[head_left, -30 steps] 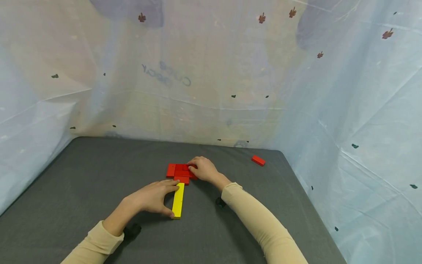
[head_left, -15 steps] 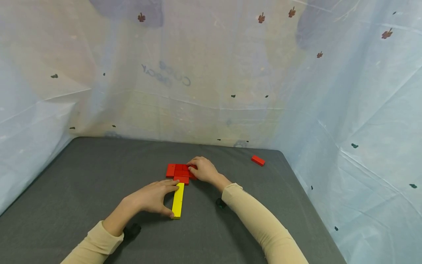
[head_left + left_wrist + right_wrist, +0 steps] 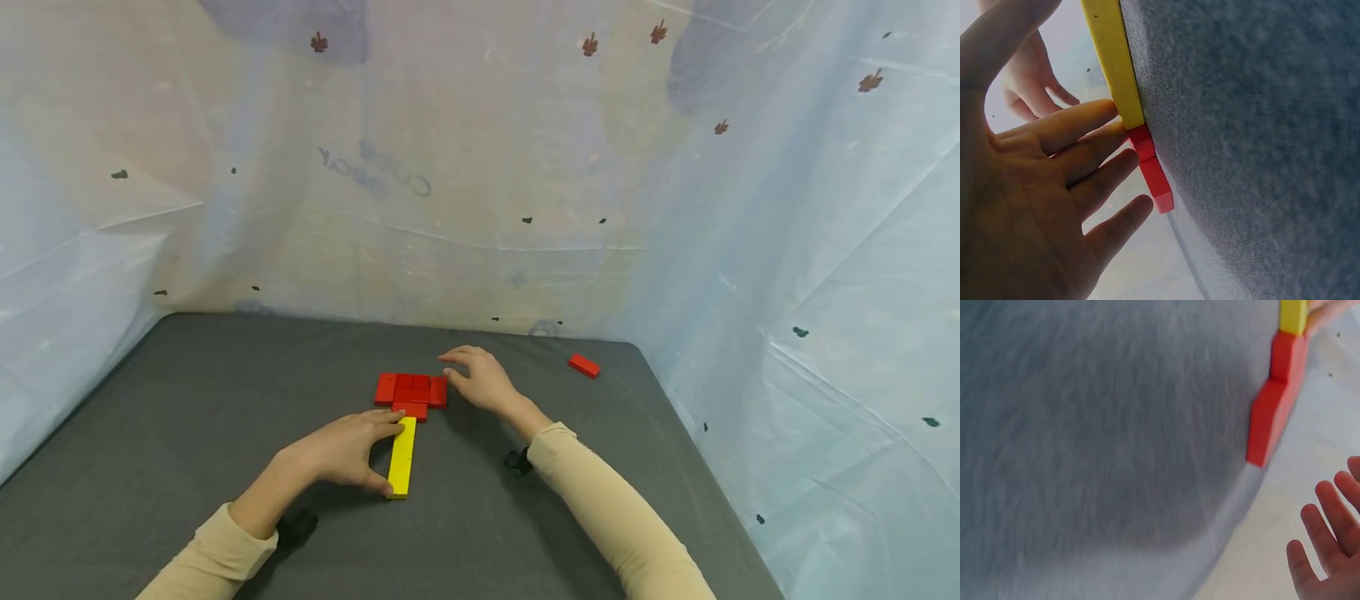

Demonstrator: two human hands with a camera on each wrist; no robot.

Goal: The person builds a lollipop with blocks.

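A long yellow block [image 3: 402, 458] lies flat on the grey surface, its far end against a cluster of flat red blocks [image 3: 412, 389]. Along the yellow block's left side rests my left hand [image 3: 343, 447], thumb near the close end and fingertips at the far end. The left wrist view shows its fingers [image 3: 1094, 178] nearly straight, touching the side of the yellow block [image 3: 1111, 53] and the red blocks beside it. Just right of the cluster, my right hand [image 3: 483, 382] hovers, fingers extended, holding nothing. In the right wrist view its fingers [image 3: 1329, 531] are spread apart from the red blocks [image 3: 1272, 409].
A single red block [image 3: 584, 366] lies near the far right corner of the grey table [image 3: 247, 358]. Pale plastic sheeting [image 3: 420, 267] hangs behind the table and along both sides.
My right hand has lifted off the right end of the red cluster and moved slightly right and up. The left hand and yellow block stay in place.
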